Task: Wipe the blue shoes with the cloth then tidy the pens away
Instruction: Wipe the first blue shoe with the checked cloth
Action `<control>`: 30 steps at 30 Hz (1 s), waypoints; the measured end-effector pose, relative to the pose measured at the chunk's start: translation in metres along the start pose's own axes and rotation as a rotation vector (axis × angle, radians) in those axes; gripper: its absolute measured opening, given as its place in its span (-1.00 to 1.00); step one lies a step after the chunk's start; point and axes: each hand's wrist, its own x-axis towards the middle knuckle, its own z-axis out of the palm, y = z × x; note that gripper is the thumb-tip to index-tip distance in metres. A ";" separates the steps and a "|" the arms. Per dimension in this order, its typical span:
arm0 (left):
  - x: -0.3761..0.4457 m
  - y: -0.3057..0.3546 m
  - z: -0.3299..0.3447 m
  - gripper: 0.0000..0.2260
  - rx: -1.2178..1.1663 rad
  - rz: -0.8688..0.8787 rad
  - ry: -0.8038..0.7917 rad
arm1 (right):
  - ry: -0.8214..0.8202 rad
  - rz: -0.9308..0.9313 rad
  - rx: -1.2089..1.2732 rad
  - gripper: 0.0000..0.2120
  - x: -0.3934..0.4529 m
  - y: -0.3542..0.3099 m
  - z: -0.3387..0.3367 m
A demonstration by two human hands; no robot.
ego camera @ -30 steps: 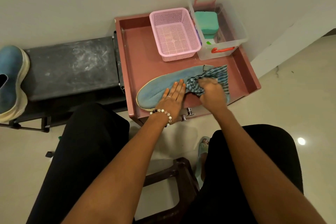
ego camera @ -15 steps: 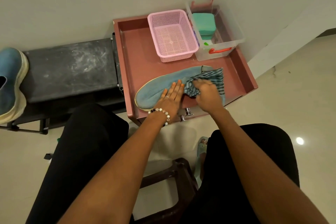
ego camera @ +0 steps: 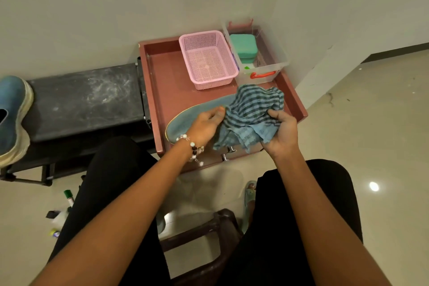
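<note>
Both hands hold a blue cloth with dark stripes (ego camera: pixel 251 115) bunched above the near right part of a reddish-brown tray-like table top with raised edges (ego camera: pixel 160 90). The left hand (ego camera: pixel 205 124), with a beaded bracelet (ego camera: pixel 192 146) on its wrist, pinches the cloth's left edge between curled fingers and thumb, while the right hand (ego camera: pixel 282 133) grips the cloth's right side, its fingers curled round the fabric. Under the cloth and the left hand, a light blue fabric shoe with a pale sole edge (ego camera: pixel 185 121) lies on its side along the near part of the table top, its far end hidden by the cloth. A second blue shoe with a worn white sole (ego camera: pixel 12 114) rests at the left end of a dark, scuffed bench (ego camera: pixel 86 100) beside the table. At the back of the table top stand an empty pink perforated plastic basket (ego camera: pixel 207 59) and, just right of it, a clear plastic box with red handles (ego camera: pixel 267 62) holding a green case (ego camera: pixel 243 47). On the floor by the left leg lie some pens or markers (ego camera: pixel 68 197), partly hidden.
</note>
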 end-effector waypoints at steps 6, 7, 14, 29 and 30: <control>-0.020 -0.002 0.009 -0.87 -0.408 -0.133 0.105 | 0.103 -0.076 -0.364 -0.79 -0.006 -0.007 -0.008; -0.019 -0.002 0.007 -0.80 -0.403 -0.129 0.151 | 0.180 -0.145 -0.492 -0.83 -0.005 -0.008 -0.011; -0.018 0.000 0.003 -0.67 -0.046 0.041 0.024 | -0.104 -0.086 -1.167 -0.09 -0.005 0.001 -0.015; 0.020 -0.030 0.002 -0.51 1.212 0.435 0.020 | 0.516 -0.779 -1.794 -0.59 0.040 -0.021 -0.030; 0.025 -0.038 0.004 -0.43 1.317 0.354 -0.010 | 0.501 -0.822 -1.867 -0.58 0.045 -0.012 -0.027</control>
